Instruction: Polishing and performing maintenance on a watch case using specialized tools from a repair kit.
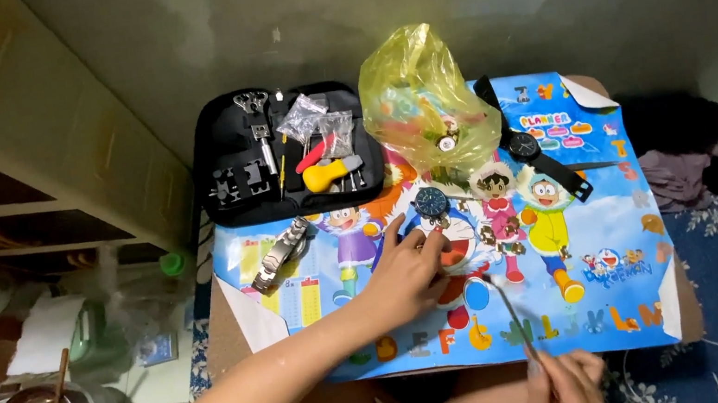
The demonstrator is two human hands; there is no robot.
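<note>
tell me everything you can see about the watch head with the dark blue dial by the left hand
The watch head is round, with a dark blue dial and a pale, metal-looking rim. It lies face up on the colourful cartoon mat, with no strap attached on the side that shows. The left hand rests just below it, fingertips reaching to its lower edge; whether they actually touch is unclear. Small metal-looking band links lie scattered to its right. Dial markings are too small to make out.

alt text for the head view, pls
A person's left hand steadies a blue-dialled watch head on a cartoon-printed mat while the right hand holds a thin tool. Behind lie an open black tool case, a yellow plastic bag and a black wristwatch.
</note>
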